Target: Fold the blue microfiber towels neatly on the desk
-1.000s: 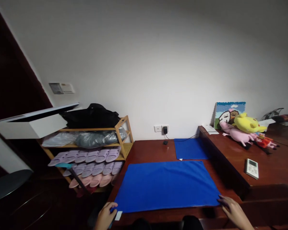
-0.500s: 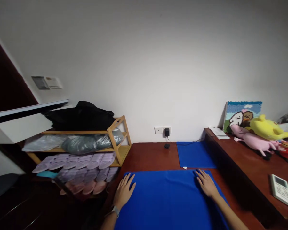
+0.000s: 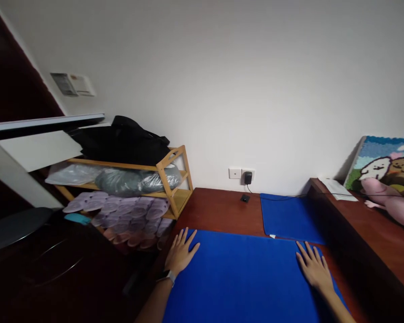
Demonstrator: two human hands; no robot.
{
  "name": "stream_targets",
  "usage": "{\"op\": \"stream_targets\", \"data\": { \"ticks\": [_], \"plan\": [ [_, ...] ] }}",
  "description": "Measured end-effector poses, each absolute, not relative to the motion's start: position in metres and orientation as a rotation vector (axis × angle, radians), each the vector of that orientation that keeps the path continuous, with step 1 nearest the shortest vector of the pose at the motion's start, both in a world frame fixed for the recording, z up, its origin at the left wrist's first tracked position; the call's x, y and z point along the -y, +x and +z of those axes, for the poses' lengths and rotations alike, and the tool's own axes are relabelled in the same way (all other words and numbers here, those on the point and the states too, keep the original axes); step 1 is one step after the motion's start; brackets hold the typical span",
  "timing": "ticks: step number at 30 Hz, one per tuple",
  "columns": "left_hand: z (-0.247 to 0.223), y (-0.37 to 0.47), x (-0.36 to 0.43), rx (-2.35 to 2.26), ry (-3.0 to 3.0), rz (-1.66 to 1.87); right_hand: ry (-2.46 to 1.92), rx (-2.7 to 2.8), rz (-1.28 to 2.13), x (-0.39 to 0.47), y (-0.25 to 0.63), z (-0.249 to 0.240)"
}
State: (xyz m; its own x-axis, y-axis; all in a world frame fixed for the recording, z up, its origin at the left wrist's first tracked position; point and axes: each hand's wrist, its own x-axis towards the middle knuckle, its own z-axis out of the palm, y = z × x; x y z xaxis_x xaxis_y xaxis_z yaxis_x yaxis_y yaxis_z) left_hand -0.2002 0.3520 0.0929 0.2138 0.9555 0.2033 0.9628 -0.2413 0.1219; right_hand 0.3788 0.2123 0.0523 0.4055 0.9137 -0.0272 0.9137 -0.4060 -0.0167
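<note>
A large blue cloth (image 3: 245,278) lies spread over the reddish-brown table (image 3: 218,211). My left hand (image 3: 182,252) rests with fingers spread on its far left corner, a watch on the wrist. At the far right corner my right hand (image 3: 314,265) lies palm down, fingers apart. Neither hand holds anything. Just beyond the right hand is a smaller blue cloth (image 3: 291,217) with a small white tag at its near edge.
Left of the table stands a wooden rack (image 3: 175,193) with slippers, plastic-wrapped bundles and a black bag (image 3: 121,141). A black plug (image 3: 248,178) sits in the wall socket. On the raised right surface are a dog picture (image 3: 385,166) and a pink plush toy (image 3: 390,202).
The view has turned left, so the calculator-like device and most of the yellow toy have left the picture. The crease in the large cloth between my hands looks smoothed out.
</note>
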Motion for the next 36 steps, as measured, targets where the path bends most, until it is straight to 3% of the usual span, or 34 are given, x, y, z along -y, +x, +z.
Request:
{"op": "stream_targets", "data": {
  "ticks": [7,11,16,19,23,31,36],
  "plan": [
    [0.09,-0.2,-0.349,1.931,-2.422,-0.419,2.807,-1.551,-0.063,-0.216,0.376,0.066],
    [0.089,-0.2,-0.35,1.93,-2.423,-0.452,2.64,-2.111,0.087,-0.246,0.263,0.097],
    [0.091,-0.2,-0.348,1.95,-2.426,-0.446,2.207,-2.724,-0.285,-0.277,0.096,0.121],
    [0.091,-0.2,-0.348,1.958,-2.429,-0.456,2.081,-2.689,-0.473,-0.282,0.068,0.119],
    [0.088,-0.2,-0.35,1.969,-2.423,-0.466,2.176,-2.523,-0.41,-0.277,0.13,0.1],
    [0.084,-0.201,-0.355,1.952,-2.412,-0.462,2.649,-1.858,-0.098,-0.221,0.375,0.049],
    [0.082,-0.202,-0.359,1.95,-2.404,-0.451,2.715,-1.767,-0.04,-0.21,0.418,0.033]
  ]
}}
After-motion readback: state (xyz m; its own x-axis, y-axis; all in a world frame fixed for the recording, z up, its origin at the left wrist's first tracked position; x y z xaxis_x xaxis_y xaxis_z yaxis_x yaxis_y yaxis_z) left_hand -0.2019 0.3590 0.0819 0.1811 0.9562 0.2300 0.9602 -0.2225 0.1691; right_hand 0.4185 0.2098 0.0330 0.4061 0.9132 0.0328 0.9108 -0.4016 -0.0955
